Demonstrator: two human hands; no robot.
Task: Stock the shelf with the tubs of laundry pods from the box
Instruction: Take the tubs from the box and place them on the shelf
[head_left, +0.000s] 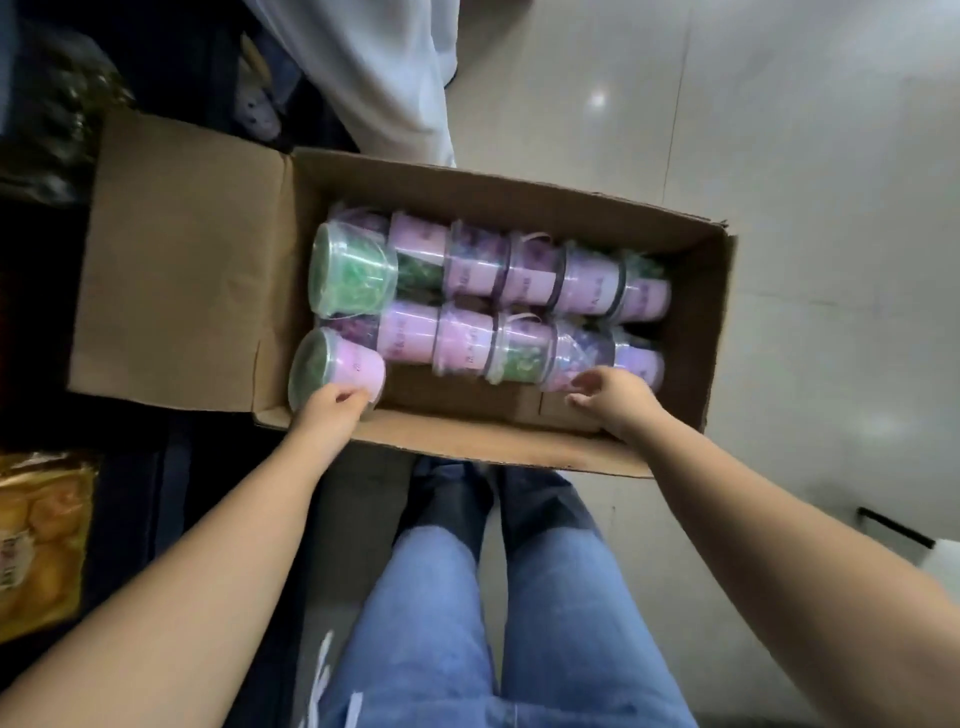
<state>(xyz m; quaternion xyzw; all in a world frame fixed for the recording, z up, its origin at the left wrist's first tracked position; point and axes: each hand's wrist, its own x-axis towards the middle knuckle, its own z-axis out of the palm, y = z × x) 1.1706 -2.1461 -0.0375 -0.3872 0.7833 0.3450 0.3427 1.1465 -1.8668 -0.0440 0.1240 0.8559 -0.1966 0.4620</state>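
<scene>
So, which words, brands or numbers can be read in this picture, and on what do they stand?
Tubs, pink labels: dark print, too blurred to read.
Yellow packet at the left: red marks, too blurred to read.
Cardboard box: no print visible.

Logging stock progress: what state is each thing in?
Brown cardboard box: open, flaps folded out, on the floor.
Clear plastic tubs with pink labels: on their sides, two rows inside the box.
Green-filled tub at the near left corner: apart from the rows, gripped.
Left hand: grips that tub.
Right hand: fingers relaxed, by the near row's right end, holding nothing.
</scene>
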